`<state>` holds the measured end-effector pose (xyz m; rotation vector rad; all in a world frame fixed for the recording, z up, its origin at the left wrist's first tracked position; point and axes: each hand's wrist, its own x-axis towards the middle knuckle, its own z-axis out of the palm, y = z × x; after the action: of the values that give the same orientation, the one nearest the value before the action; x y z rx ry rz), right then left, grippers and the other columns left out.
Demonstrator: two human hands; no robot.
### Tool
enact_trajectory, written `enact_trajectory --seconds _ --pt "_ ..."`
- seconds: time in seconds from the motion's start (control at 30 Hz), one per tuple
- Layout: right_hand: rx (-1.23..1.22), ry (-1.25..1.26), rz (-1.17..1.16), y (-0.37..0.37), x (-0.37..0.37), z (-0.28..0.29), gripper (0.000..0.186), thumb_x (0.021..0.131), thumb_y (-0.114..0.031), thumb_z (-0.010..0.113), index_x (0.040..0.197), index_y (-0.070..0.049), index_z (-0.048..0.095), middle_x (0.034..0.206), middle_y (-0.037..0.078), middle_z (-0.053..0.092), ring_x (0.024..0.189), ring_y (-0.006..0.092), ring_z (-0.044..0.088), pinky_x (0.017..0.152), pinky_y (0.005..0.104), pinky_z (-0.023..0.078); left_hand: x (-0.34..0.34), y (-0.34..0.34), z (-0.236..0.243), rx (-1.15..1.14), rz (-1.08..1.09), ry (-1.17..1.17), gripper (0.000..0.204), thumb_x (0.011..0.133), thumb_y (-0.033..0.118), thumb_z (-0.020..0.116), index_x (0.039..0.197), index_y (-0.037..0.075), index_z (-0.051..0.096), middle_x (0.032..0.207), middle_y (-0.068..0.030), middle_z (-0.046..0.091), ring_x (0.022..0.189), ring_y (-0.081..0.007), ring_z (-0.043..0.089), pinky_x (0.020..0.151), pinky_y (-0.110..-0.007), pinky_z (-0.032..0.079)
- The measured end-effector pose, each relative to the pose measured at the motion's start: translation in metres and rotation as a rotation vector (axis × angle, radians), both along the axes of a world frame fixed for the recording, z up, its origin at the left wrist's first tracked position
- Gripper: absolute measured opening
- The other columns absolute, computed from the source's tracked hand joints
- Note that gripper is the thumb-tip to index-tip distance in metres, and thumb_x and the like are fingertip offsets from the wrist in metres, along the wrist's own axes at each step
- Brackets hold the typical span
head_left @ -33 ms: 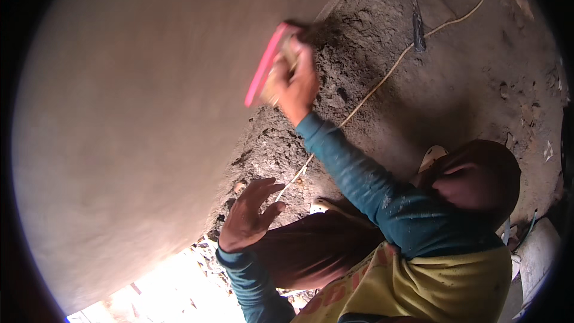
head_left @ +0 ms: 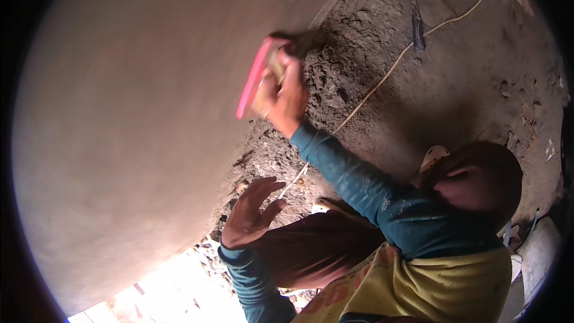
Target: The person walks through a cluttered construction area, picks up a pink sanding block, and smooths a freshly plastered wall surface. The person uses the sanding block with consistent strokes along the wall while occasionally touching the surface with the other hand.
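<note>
My right hand [head_left: 288,97] is closed round the handle of a plastering float [head_left: 253,78] with a pink base, slightly blurred by motion. The float's flat face is turned to a smooth grey-brown plastered wall [head_left: 131,119] on the left; it lies against or very close to it. Lower down, my left hand [head_left: 246,214] is held near the wall's base above my bent knee. Its fingers are stretched out with the thumb apart, and it holds nothing.
Loose crumbly mortar [head_left: 335,63] runs along the wall's foot. A pale cable [head_left: 382,81] crosses the ground. At the far right lies a claw hammer [head_left: 413,9] with a dark handle. A whitish sack-like object [head_left: 538,254] sits at the right edge.
My right hand and the float have moved a little down and left along the wall. My left hand has stayed nearly still.
</note>
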<state>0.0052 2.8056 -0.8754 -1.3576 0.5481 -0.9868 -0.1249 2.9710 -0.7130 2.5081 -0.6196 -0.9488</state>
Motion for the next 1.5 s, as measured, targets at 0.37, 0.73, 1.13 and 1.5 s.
enact_trajectory --seconds 0.37,0.73,1.13,1.5 --pt "-0.022 0.151 0.042 -0.006 0.0 -0.002 0.048 0.099 -0.015 0.065 0.142 0.001 0.05 0.141 0.027 0.061 0.126 0.0428 0.065 0.107 0.0507 0.053 0.038 -0.037 0.009 -0.133 0.169 -0.854 0.043 0.092 -0.007 0.071 0.134 0.002 0.072 0.14 -0.0176 0.068 0.133 -0.0341 0.064 0.112 -0.043 0.051" --pt "-0.123 -0.019 0.003 -0.04 0.009 0.008 0.045 0.1 -0.015 0.061 0.142 -0.002 0.053 0.139 0.026 0.062 0.127 0.0459 0.064 0.107 0.0525 0.053 0.044 -0.026 0.003 -0.146 0.187 -1.228 0.036 0.098 -0.004 0.065 0.131 0.007 0.075 0.137 -0.0134 0.069 0.133 -0.0334 0.065 0.107 -0.047 0.055" --pt "-0.262 0.017 -0.092 -0.067 0.025 0.024 0.043 0.095 -0.013 0.063 0.137 -0.006 0.058 0.129 0.022 0.066 0.124 0.0431 0.065 0.102 0.0518 0.055 0.046 -0.035 -0.006 -0.246 0.272 -1.134 0.029 0.095 -0.011 0.064 0.118 0.0 0.079 0.127 -0.0174 0.069 0.123 -0.0313 0.066 0.107 -0.045 0.053" --pt "-0.19 0.059 -0.086 -0.086 0.036 -0.005 0.049 0.093 -0.012 0.063 0.14 -0.003 0.054 0.135 0.023 0.063 0.123 0.0428 0.065 0.104 0.0524 0.053 0.05 -0.046 -0.009 -0.304 0.27 -0.971 0.019 0.098 -0.005 0.066 0.111 -0.002 0.079 0.126 -0.016 0.069 0.119 -0.0287 0.069 0.103 -0.042 0.055"
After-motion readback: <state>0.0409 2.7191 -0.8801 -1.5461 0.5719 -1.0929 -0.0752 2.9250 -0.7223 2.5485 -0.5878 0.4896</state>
